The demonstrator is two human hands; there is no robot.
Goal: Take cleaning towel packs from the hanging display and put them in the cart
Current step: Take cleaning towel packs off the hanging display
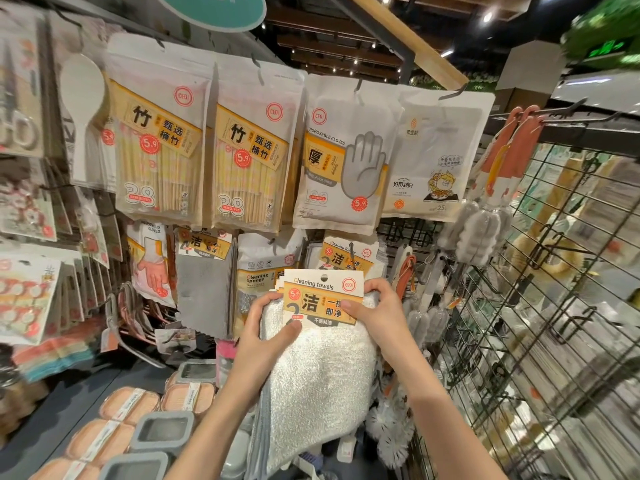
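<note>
The left hand [268,329] and right hand [375,311] hold a stack of cleaning towel packs [320,355] in front of the hanging display [346,258], one on each side. The fingers [349,304] pinch the header cards, probably to keep the limp cloths aligned. No cart is identifiable.

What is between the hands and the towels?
Nothing. Both the left hand and the right hand already grip the cleaning towel packs, fingers pressed on the header card. The cart isn't clearly in view.
</note>
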